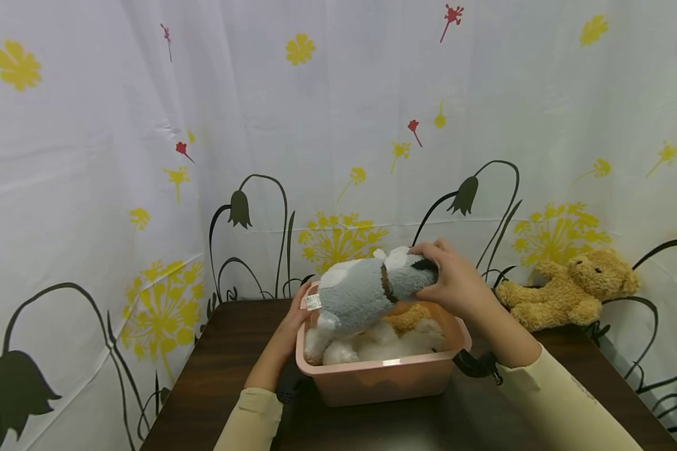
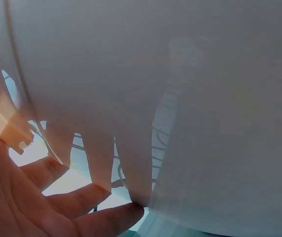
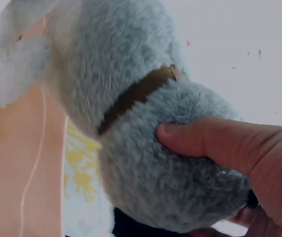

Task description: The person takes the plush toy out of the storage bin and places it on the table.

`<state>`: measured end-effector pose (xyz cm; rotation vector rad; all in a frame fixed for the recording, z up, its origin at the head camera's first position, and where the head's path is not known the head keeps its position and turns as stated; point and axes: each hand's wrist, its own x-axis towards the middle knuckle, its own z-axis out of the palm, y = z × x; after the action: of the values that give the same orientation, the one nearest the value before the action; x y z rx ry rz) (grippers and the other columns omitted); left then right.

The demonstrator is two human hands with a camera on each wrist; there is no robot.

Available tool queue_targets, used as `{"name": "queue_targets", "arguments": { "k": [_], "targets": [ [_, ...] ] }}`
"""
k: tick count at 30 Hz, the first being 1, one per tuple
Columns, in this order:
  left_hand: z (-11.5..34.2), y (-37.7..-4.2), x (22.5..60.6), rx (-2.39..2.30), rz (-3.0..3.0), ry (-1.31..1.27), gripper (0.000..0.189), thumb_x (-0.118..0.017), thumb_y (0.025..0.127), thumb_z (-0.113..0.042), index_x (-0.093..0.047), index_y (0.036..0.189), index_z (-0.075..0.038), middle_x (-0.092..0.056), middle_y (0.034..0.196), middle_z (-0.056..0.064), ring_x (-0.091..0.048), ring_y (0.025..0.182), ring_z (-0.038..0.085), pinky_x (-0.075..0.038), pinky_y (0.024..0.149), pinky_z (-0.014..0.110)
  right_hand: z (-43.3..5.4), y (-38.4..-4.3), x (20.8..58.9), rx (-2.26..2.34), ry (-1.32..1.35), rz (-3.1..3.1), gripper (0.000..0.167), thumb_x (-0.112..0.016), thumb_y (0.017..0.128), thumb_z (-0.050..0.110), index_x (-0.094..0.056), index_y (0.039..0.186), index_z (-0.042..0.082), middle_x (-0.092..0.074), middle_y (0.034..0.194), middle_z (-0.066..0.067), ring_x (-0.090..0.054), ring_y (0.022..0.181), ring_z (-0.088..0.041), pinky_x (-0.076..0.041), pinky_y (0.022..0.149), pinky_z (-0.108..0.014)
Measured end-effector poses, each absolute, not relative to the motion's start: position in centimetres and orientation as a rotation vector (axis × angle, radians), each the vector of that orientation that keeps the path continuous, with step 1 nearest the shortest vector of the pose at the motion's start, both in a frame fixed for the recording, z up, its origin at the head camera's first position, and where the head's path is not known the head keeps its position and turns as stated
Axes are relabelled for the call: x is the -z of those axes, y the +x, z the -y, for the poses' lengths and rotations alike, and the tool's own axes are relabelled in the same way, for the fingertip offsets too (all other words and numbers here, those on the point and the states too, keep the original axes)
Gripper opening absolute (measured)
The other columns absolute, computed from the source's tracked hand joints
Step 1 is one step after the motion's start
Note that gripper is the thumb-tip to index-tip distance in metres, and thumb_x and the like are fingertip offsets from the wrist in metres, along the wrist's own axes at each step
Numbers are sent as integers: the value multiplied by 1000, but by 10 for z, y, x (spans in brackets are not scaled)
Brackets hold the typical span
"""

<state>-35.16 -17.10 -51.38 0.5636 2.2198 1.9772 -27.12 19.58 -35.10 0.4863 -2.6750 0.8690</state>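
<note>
My right hand [image 1: 456, 280] grips a grey-and-white plush toy [image 1: 352, 294] by its head, with the thumb [image 3: 200, 140] pressed into the fur. The toy lies tilted over a pink plastic bin [image 1: 380, 382], its tagged rear end low at the left rim and its head raised. A brown collar [image 3: 141, 94] circles its neck. My left hand [image 1: 291, 326] is at the bin's left side; in the left wrist view its spread, fairly straight fingers [image 2: 81, 200] touch the bin's smooth outer wall. White plush toys [image 1: 383, 344] and something golden and furry [image 1: 409, 316] fill the bin under the grey toy.
A golden teddy bear [image 1: 570, 291] lies at the table's back right corner. The bin stands on a dark wooden table [image 1: 203, 376]. Behind it hangs a white curtain [image 1: 338, 125] printed with flowers, close to the table's back edge.
</note>
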Motion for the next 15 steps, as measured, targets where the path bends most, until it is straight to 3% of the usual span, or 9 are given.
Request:
{"name": "queue_targets", "arguments": {
  "k": [3,8,13,15],
  "targets": [
    [172,-350,513,-1977,-2208,545,73,-39,110,-22,-8,176,-28,-17,182,17,-29,163,39,-34,126,39,-200,-260,350,-854,528,2537,71,-91,80,1,-66,144,21,-59,126,-10,-65,117,-36,-59,91,-55],
    [174,-349,514,-1937,-2266,586,74,-41,109,-28,-10,177,-28,-12,181,22,-20,166,48,-29,130,60,-214,-241,349,-709,517,2254,69,-90,74,-9,-73,134,20,-62,128,-13,-60,119,-40,-54,89,-56],
    [174,-350,514,-1934,-2259,568,72,-41,111,-28,-10,176,-29,-10,182,20,-15,168,48,-21,132,69,-237,-222,348,-609,338,2101,75,-93,72,-5,-71,139,22,-63,136,-13,-71,104,-44,-54,74,-56],
    [173,-350,513,-1966,-2216,536,73,-42,111,-26,-10,176,-31,-11,183,16,-14,169,44,-17,133,69,-248,-217,347,-686,242,2085,75,-94,74,-3,-71,140,24,-64,139,-12,-72,107,-42,-56,80,-42]
  ]
}}
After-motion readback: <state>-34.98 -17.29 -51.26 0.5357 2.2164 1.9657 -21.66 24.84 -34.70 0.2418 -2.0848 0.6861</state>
